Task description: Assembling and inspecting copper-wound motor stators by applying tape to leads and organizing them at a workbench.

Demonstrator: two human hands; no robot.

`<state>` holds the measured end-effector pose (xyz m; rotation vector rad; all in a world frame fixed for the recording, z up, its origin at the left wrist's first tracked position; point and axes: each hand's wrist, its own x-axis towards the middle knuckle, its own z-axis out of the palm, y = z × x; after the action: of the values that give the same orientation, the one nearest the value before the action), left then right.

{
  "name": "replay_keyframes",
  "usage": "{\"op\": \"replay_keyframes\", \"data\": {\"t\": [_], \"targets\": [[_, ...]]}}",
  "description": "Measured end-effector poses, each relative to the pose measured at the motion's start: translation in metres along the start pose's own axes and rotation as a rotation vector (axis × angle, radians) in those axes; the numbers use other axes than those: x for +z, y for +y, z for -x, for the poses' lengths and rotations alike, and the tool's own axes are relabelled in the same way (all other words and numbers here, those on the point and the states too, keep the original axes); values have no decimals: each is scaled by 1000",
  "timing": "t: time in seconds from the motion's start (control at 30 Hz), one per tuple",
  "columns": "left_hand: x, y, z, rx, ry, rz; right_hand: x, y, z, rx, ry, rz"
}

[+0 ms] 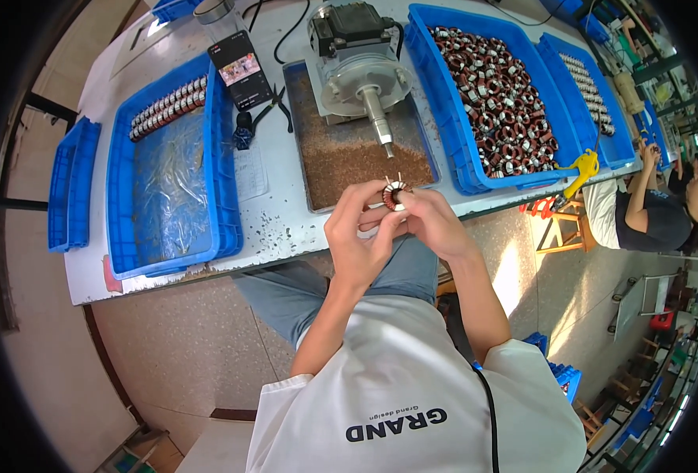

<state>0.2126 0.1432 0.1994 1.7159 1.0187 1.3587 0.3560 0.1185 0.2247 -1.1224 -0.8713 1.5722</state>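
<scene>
Between the fingers of both hands is a ring-shaped coil (389, 197), wound with dark red wire and banded with white, its short wire ends sticking up. My left hand (357, 229) grips it from the left and my right hand (436, 223) pinches it from the right. Both are held just in front of the table's near edge. Beyond them stands a motor machine (357, 67) with a clear round guard. Its metal shaft (376, 118) points down toward my hands, a little apart from the coil. Under the machine lies a metal tray (320, 169) strewn with copper-brown scraps.
Left, a blue tray (227, 201) holds rows of coils (167, 110) on clear plastic. A phone (240, 69) and pliers (274, 106) lie beside it. Right, a blue bin (455, 150) is heaped with coils, a yellow-handled tool (584, 169) at its corner. Another person (653, 209) sits further right.
</scene>
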Motion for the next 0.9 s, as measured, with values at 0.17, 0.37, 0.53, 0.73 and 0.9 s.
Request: {"op": "replay_keyframes", "data": {"t": [0.17,0.37,0.53,0.73,0.9], "targets": [[-3,6,1,-64,-22,307,-17,32,-2,69,-210,-480],[-8,-1,3,10,-107,397,-10,39,-4,-37,-336,-548],[-10,-2,5,21,-149,448,-5,34,1,-38,-327,-566],[-6,-5,9,26,-148,534,-4,24,9,-16,-321,-558],[-7,-12,11,53,-146,455,-1,16,13,-29,-228,-483]]}}
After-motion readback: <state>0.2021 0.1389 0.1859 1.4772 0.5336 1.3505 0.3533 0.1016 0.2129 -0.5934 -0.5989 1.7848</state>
